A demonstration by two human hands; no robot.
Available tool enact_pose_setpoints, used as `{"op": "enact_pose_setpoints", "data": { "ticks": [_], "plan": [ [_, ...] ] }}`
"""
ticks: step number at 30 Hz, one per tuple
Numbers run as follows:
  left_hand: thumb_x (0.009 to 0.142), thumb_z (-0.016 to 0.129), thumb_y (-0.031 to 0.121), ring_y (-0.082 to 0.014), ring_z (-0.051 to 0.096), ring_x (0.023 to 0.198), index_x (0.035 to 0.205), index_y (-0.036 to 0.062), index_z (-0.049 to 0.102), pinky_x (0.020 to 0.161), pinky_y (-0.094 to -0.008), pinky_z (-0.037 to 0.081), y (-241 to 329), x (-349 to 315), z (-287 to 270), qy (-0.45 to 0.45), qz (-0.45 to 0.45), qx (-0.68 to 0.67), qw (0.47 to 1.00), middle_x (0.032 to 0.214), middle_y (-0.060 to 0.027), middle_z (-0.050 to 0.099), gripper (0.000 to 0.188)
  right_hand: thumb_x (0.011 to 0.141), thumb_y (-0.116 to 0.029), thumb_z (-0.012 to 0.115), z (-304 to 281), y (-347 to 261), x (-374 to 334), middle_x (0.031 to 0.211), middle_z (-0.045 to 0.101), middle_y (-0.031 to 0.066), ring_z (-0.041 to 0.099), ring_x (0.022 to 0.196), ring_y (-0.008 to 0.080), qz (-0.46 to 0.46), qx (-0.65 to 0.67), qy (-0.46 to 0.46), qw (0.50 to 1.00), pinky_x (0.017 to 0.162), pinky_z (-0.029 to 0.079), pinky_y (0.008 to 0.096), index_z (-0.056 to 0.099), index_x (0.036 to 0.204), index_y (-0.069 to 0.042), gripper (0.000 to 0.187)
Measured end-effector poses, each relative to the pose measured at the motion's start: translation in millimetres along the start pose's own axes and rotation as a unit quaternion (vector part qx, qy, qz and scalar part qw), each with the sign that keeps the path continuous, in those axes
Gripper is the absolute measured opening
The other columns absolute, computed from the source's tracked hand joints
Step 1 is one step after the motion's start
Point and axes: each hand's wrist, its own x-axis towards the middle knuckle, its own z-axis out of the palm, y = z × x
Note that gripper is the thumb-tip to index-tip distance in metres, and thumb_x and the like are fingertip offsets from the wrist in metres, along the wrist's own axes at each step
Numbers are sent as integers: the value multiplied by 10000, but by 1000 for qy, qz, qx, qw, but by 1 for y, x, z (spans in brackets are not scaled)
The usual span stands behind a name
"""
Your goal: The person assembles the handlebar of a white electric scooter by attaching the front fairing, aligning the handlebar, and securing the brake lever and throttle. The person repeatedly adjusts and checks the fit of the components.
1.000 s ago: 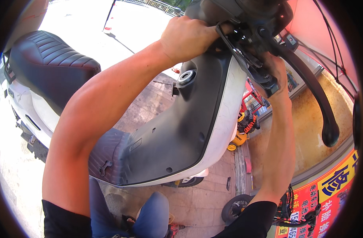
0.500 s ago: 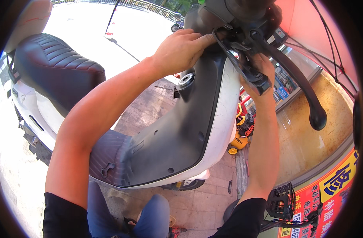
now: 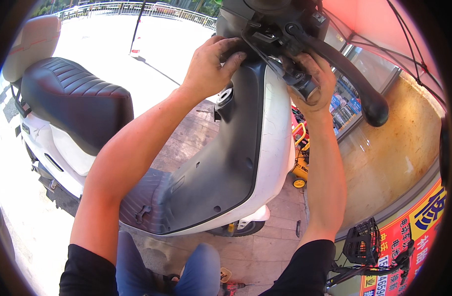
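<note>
On the scooter (image 3: 213, 167), beside the lever (image 3: 359, 81), a black bracket (image 3: 299, 80) slants down, slim then blocky-ended; the right hand (image 3: 325, 83) curls its fingers round that end. Whether the left hand (image 3: 206, 69) grips anything, I can't tell.

I'm holding my left arm (image 3: 137, 143) bent at the elbow, the thumb (image 3: 233, 64) of my left hand (image 3: 208, 66) standing apart from its fingers (image 3: 225, 45). My right forearm (image 3: 325, 167) is standing almost upright, my right hand (image 3: 320, 84) lying curled.
</note>
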Motion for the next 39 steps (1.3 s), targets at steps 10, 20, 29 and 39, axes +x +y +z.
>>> {"op": "enact_pose_setpoints", "data": {
  "ticks": [10,20,29,39],
  "plan": [
    [734,853,242,-352,518,1258,1475,-4,282,1010,-433,482,11,28,-27,3,22,150,988,1405,-203,428,967,668,-88,860,6,13,-38,1317,491,152,600,1008,250,104,21,232,967,876,563,376,477,1350,-36,784],
    [730,867,281,-366,477,1332,1493,14,247,1133,-439,369,15,42,-34,-131,20,-2,991,1377,-248,519,1019,758,-345,870,24,45,-24,1382,488,124,537,1248,265,151,357,168,906,988,550,393,347,1487,-31,951],
    [800,847,336,-339,413,1393,1432,39,376,1146,-464,353,38,46,-44,-138,-10,-35,990,1415,-186,496,843,867,-121,755,30,38,-16,1352,497,143,632,1121,268,99,192,171,961,897,597,337,408,1451,21,694],
    [700,902,413,-286,648,1074,1208,-57,506,946,-370,499,30,45,-28,-48,42,-48,997,1095,-178,680,797,663,-127,902,33,46,-17,1292,513,150,575,1156,288,88,142,199,966,882,570,347,448,1449,-67,909]
  ]
}}
